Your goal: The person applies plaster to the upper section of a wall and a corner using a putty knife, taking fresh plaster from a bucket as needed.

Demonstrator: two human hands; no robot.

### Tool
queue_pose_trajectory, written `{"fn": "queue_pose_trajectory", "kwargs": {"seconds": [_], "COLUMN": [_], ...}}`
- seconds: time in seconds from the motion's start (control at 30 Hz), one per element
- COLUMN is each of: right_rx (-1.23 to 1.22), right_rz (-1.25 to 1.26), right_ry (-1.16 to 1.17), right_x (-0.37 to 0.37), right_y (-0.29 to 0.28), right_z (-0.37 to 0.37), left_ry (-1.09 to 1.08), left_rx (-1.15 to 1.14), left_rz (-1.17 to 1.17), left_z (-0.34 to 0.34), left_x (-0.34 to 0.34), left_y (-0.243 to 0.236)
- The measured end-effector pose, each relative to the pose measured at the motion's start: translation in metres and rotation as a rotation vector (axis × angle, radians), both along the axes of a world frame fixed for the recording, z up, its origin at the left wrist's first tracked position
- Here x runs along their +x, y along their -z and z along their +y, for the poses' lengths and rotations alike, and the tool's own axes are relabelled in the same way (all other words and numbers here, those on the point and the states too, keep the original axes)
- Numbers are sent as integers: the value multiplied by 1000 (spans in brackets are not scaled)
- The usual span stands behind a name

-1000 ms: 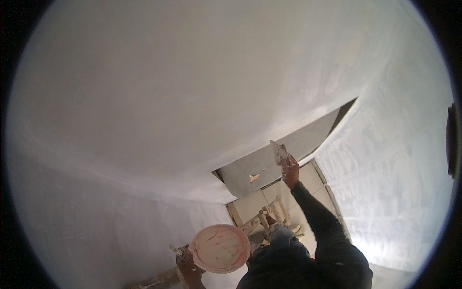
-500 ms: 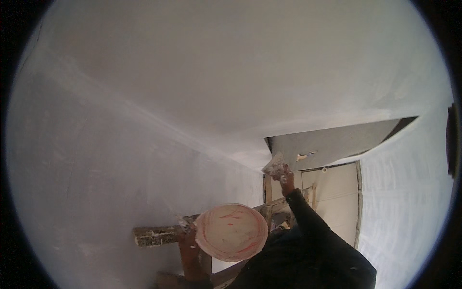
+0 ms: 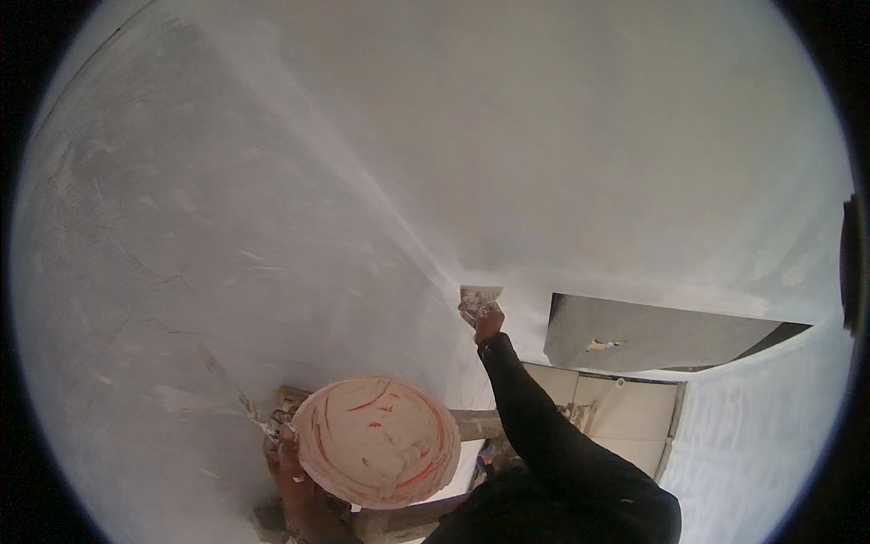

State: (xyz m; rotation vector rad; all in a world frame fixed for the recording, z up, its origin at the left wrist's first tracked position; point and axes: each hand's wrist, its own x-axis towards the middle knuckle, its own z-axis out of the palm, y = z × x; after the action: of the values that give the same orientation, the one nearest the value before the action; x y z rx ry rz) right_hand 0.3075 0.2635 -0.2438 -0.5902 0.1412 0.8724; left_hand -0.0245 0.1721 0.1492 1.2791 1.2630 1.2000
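My right hand [image 3: 489,323] grips a putty knife [image 3: 479,295] with a wide, smeared blade. Its edge lies at the pale ceiling, close to the corner where ceiling and wall meet. Lower left, my left hand [image 3: 288,461] is closed on a second putty knife [image 3: 227,381], whose long blade is turned nearly edge-on and points up and left. Right beside that hand is a round tub [image 3: 381,444] of pale filler with red streaks. Fingers reach its rim; whether they carry its weight I cannot tell.
A plastered wall [image 3: 227,272] fills the left side. Wooden planks [image 3: 476,423] run behind and below the tub. Right of my right hand, a long opening [image 3: 652,331] cuts through the ceiling. Beneath it stands a cream panel or door [image 3: 625,412]. Another whitish wall [image 3: 739,453] rises at right.
My view has shifted, and the opening sits lower and farther right. My right hand with its knife moved left, away from the opening's corner. The left hand's knife swung upward into clearer sight.
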Motion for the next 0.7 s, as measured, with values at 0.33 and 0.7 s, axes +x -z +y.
{"fn": "queue_pose_trajectory", "kwargs": {"seconds": [0.33, 0.7], "right_rx": [78, -205], "right_rz": [-546, -403], "right_ry": [186, 45], "right_x": [52, -27], "right_y": [-45, 0], "right_z": [39, -1], "left_ry": [30, 6], "left_rx": [141, 130], "left_rz": [77, 64], "left_z": [12, 7], "left_x": [-9, -26], "left_y": [13, 17]}}
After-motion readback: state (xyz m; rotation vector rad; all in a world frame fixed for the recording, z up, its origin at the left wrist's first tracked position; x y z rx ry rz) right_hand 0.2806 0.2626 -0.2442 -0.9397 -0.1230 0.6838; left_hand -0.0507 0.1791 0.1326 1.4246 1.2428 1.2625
